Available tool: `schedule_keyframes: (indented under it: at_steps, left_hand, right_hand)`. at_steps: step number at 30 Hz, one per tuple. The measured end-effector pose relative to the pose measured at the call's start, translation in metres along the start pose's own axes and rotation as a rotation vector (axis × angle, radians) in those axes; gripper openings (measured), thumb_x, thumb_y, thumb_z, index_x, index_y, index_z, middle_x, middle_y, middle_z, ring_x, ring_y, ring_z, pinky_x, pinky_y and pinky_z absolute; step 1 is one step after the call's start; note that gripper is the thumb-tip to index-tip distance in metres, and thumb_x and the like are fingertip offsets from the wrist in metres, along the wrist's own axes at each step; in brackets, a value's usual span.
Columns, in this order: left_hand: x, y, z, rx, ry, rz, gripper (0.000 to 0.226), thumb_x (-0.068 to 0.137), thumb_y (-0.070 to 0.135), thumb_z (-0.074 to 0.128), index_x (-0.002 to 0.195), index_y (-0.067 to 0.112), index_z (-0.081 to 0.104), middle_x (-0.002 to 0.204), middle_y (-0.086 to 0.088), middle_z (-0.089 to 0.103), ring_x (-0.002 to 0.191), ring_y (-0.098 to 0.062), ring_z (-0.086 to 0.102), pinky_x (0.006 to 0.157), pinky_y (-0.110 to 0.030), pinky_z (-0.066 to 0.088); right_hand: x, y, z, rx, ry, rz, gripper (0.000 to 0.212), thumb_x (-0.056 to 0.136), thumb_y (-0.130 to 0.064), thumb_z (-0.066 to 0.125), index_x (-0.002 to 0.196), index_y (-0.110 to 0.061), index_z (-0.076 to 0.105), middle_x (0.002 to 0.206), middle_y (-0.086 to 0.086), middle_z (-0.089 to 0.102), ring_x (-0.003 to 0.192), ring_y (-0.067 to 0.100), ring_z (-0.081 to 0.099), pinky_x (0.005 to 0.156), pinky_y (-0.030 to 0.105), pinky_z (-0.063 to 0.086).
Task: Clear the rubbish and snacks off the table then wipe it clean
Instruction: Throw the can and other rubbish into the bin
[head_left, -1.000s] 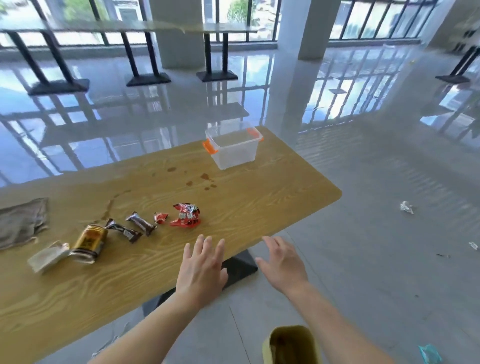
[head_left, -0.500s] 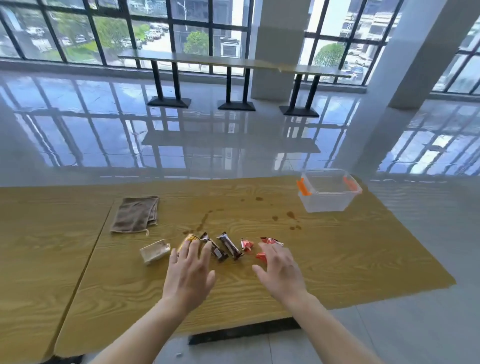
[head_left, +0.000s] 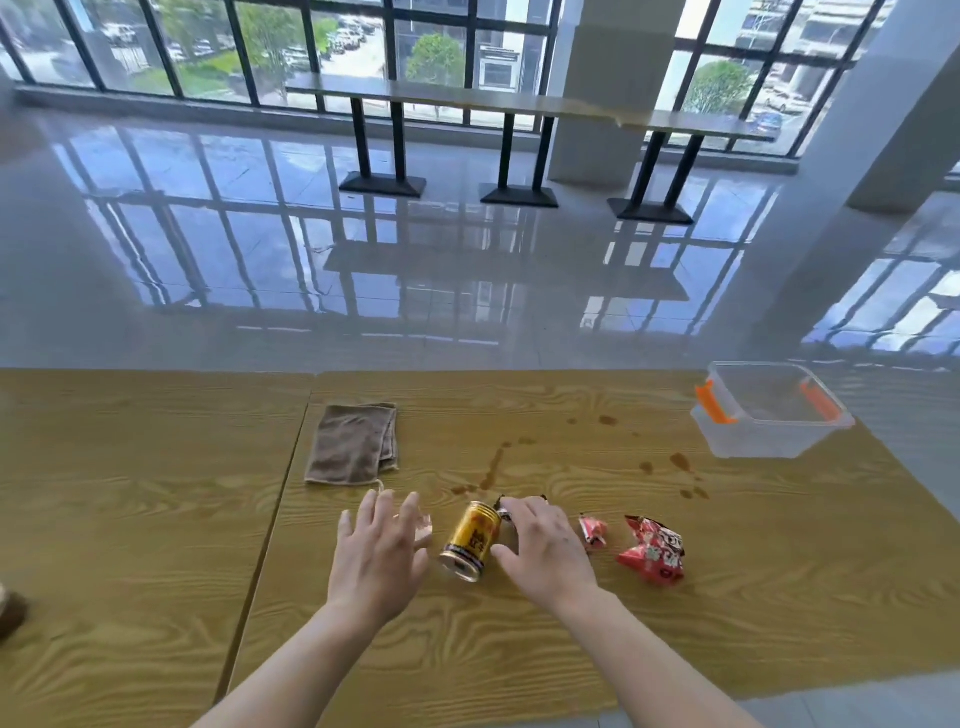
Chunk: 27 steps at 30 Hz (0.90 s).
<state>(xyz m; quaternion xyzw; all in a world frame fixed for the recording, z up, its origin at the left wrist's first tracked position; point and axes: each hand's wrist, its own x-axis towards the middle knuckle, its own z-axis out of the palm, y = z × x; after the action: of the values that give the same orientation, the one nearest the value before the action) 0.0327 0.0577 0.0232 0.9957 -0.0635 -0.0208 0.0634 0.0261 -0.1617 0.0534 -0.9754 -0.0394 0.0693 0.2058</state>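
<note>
Both hands reach further forward than before, left hand (head_left: 382, 556) spread wide, right hand (head_left: 545, 551) relaxed over dark snack bars (head_left: 504, 506), can (head_left: 470, 540) lying between them, red wrappers (head_left: 652, 553) just right, cloth (head_left: 353, 441) beyond left hand.

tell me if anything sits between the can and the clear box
Nothing tall. The right hand lies beside the can on the box side, over dark wrappers, and brown spots dot the table beyond. Lifted, the can likely has a clear path.
</note>
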Motion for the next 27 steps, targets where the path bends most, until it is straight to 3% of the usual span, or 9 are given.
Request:
schedule_keyframes:
  at_steps: [3,9,19,27]
  left_hand:
    - [0.012,-0.012,0.008,0.005,-0.034,-0.024,0.073,0.090,0.049,0.049,0.152,0.026,0.019,0.158,-0.011,0.026,0.147,-0.031,0.018,0.117,-0.053,0.023]
    - [0.034,-0.017,0.027,0.003,-0.164,-0.050,0.076,0.089,0.042,0.055,0.152,0.026,0.017,0.159,-0.013,0.021,0.148,-0.032,0.015,0.118,-0.052,0.020]
    - [0.059,-0.014,0.048,0.058,-0.235,-0.047,0.074,0.087,0.040,0.060,0.149,0.026,0.023,0.151,-0.010,0.031,0.143,-0.029,0.024,0.113,-0.045,0.029]
    - [0.065,-0.012,0.052,0.033,-0.285,-0.037,0.064,0.086,0.024,0.061,0.143,0.030,0.031,0.131,-0.001,0.044,0.118,-0.024,0.048,0.089,-0.037,0.044]
  right_hand:
    - [0.017,-0.010,0.009,-0.012,-0.053,0.021,0.058,0.094,-0.040,0.060,0.145,-0.021,0.041,0.141,0.003,0.047,0.131,0.026,0.041,0.114,0.035,0.026]
    - [0.051,-0.014,0.027,0.005,-0.152,0.111,0.059,0.095,-0.043,0.055,0.146,-0.020,0.036,0.146,0.006,0.040,0.130,0.030,0.037,0.111,0.039,0.033]
    - [0.079,-0.012,0.053,-0.039,-0.236,0.175,0.065,0.094,-0.057,0.052,0.146,-0.022,0.035,0.143,0.007,0.038,0.127,0.031,0.037,0.109,0.039,0.033]
    - [0.082,-0.019,0.070,-0.052,-0.259,0.187,0.064,0.093,-0.058,0.054,0.141,-0.019,0.038,0.143,0.011,0.035,0.129,0.034,0.034,0.112,0.042,0.031]
